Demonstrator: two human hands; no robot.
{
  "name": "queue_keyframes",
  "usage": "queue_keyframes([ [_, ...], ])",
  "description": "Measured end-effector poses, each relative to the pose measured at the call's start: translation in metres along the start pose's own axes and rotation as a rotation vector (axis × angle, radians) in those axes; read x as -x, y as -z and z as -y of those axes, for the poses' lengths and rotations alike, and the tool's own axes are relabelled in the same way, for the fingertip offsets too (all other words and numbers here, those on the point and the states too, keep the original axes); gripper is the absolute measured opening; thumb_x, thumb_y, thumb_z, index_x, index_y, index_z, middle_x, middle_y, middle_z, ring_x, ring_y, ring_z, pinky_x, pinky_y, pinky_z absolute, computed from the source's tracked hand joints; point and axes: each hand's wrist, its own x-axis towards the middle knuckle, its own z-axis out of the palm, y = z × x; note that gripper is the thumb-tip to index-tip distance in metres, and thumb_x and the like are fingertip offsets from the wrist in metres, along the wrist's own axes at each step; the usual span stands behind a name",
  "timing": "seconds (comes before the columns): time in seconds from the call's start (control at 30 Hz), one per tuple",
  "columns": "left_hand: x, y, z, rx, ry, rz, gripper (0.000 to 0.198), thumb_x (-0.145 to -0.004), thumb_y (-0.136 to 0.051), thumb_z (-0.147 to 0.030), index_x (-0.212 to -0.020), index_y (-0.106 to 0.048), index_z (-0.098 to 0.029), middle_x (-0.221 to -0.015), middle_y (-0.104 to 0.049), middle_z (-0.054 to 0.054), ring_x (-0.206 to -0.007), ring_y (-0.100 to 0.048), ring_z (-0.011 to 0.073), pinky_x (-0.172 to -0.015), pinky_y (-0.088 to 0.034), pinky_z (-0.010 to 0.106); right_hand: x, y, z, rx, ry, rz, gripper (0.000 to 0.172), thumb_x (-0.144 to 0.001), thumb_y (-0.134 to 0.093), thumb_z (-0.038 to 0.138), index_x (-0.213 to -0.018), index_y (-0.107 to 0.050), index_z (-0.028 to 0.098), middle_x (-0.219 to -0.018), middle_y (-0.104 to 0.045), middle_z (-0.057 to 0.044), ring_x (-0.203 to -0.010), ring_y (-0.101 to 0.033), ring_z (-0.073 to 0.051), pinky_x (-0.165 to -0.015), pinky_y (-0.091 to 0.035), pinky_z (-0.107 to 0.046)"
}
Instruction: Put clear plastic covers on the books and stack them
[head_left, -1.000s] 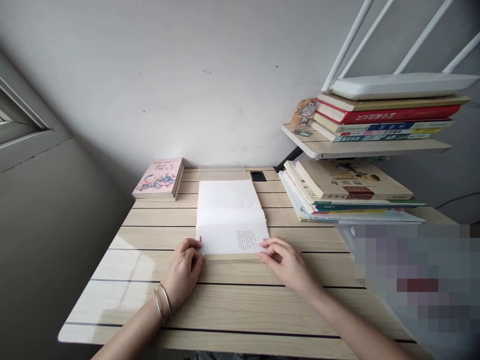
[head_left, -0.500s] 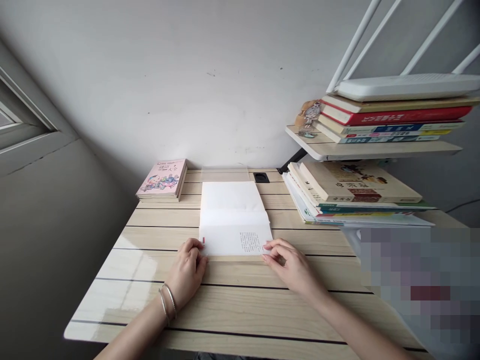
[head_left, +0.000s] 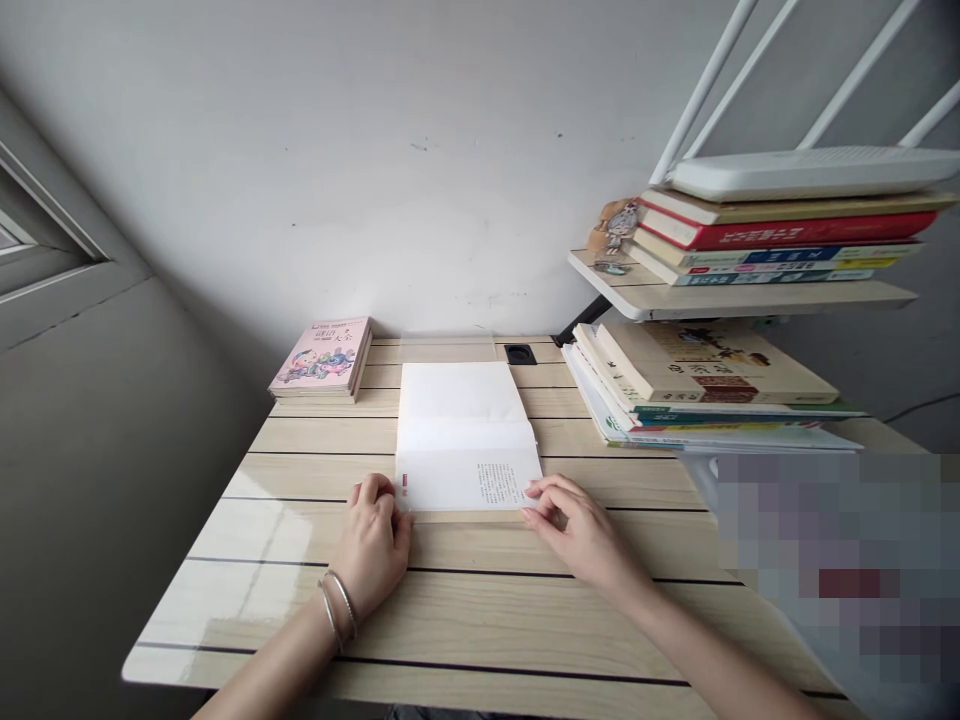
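A white open book [head_left: 463, 430] lies flat in the middle of the wooden desk [head_left: 480, 610], with a small block of print on its near flap. My left hand [head_left: 377, 545], with bracelets on the wrist, rests at the book's near left corner, fingers curled onto the edge. My right hand [head_left: 577, 525] pinches the near right corner of the flap between thumb and fingers. A thin clear plastic sheet shows along the book's near edge.
A pink picture-book stack [head_left: 324, 357] sits at the back left. A pile of books [head_left: 697, 385] lies at the right under a shelf [head_left: 735, 297] that carries more books and a white router [head_left: 810, 172]. A black cable hole [head_left: 520, 353] is at the back.
Both hands stay at the book's near corners; only the camera view shifted slightly. The fingers moved a little along the edge.
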Motion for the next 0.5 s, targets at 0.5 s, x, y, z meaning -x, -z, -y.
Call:
queue_keyframes([
  [0.5,0.0053,0.0003,-0.0073,-0.211,0.137,0.071,0.011,-0.080,-0.046,-0.020,-0.070,-0.051,-0.019,-0.101,-0.052,0.009,-0.088,-0.047,0.0248,-0.078,-0.037,0.044,-0.0003,-0.0010,-0.0034,0.069,-0.005,0.057,0.021,-0.081,-0.050,0.021,-0.062,-0.040,0.022,-0.089,-0.057,-0.006,-0.089,-0.057,-0.021,-0.074,-0.046,-0.034],
])
